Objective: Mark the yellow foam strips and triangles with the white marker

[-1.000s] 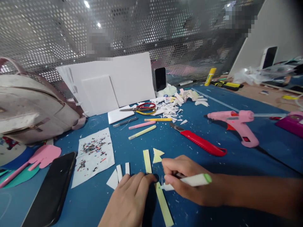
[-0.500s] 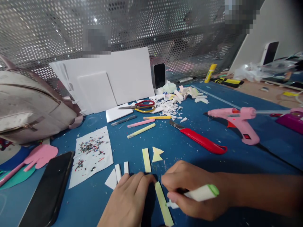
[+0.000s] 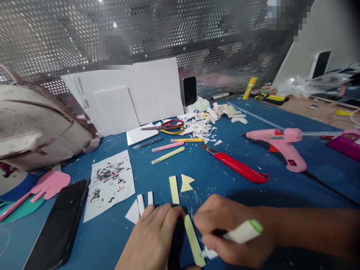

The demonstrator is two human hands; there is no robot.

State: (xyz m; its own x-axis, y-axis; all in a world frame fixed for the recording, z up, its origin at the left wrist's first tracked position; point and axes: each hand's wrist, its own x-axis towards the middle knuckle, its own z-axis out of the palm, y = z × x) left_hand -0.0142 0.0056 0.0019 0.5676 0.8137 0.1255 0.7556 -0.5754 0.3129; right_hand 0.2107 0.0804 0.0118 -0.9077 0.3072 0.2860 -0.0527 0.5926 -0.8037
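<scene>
My right hand (image 3: pixel 233 232) is closed around a white marker with a green end (image 3: pixel 243 231). Its tip touches the lower part of a yellow-green strip (image 3: pixel 194 240) that lies slanted on the blue table. At the strip's upper end rests my left hand (image 3: pixel 153 236), its fingertips pressed down on the far end and its fingers together. Just beyond are another yellow-green strip (image 3: pixel 174 189) and a notched pale yellow piece (image 3: pixel 186 183). White pieces (image 3: pixel 133 212) lie beyond my left fingers.
A red cutter (image 3: pixel 240 167) and a pink glue gun (image 3: pixel 284 140) lie to the right. Several pens, scissors (image 3: pixel 170 126) and white scraps (image 3: pixel 201 125) are farther back. On the left are a phone (image 3: pixel 57 225), a bead-covered sheet (image 3: pixel 111 183) and a bag (image 3: pixel 36 131).
My right hand and the marker have moved slightly down and right, so the tip is nearer the strip's bottom end. My left hand stays at the upper end.
</scene>
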